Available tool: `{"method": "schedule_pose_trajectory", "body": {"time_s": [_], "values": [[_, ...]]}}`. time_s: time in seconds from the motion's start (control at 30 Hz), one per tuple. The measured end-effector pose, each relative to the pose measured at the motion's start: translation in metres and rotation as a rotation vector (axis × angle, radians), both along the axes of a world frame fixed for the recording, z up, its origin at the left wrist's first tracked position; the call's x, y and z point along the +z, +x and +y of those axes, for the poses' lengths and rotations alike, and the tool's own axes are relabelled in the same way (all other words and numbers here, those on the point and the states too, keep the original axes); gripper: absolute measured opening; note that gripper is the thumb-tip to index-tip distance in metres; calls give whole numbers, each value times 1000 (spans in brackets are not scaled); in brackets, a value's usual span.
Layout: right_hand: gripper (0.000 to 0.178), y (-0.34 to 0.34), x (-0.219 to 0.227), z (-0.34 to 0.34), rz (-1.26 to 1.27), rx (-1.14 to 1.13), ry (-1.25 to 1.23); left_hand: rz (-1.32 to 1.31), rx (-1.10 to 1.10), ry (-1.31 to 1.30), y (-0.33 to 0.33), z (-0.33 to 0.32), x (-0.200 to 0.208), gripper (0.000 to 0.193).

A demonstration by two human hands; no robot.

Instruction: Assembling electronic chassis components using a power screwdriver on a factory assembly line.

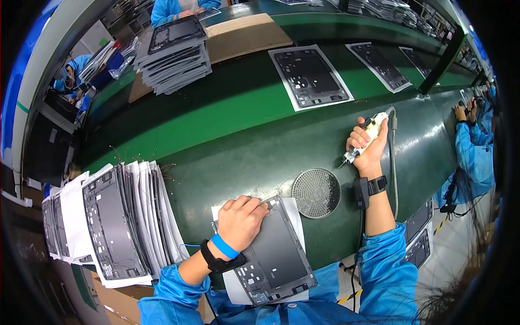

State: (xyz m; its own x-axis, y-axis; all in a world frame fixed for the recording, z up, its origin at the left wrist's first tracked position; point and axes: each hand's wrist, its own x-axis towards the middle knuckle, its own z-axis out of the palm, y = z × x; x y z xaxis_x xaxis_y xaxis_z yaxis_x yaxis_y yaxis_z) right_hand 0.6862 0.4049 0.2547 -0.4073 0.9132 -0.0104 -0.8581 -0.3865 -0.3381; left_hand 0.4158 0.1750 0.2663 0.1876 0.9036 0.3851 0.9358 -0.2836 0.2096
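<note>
My left hand (239,223) is closed over the far left edge of a dark grey tablet housing (279,246), which lies at a slant near the table's front edge. White paper (295,216) shows from under the housing. In my right hand (375,153) is a pale electric screwdriver (374,129), raised over the table with its bit pointing down and left. A grey cable (394,162) runs from its far end. Between my hands, a round screw tray (316,190) with a grid of holes holds small dark pieces, too small to make out singly.
At the left stands a row of tablet housings (111,225) interleaved with white sheets, thin wires sticking up. Across the green belt (216,124) are a housing stack (173,65) and single housings on paper (311,76). Co-workers sit opposite and right; a dark post (445,62) rises at right.
</note>
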Motion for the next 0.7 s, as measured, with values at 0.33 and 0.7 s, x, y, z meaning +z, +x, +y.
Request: {"method": "schedule_pose_trajectory", "body": {"time_s": [0.33,0.7], "values": [[64,-3,2,-1,-31,-33,-75,-174,99,-99,-8,8,3,20],[63,4,9,-10,-25,-66,-92,81,18,-213,6,-36,30,55]]}}
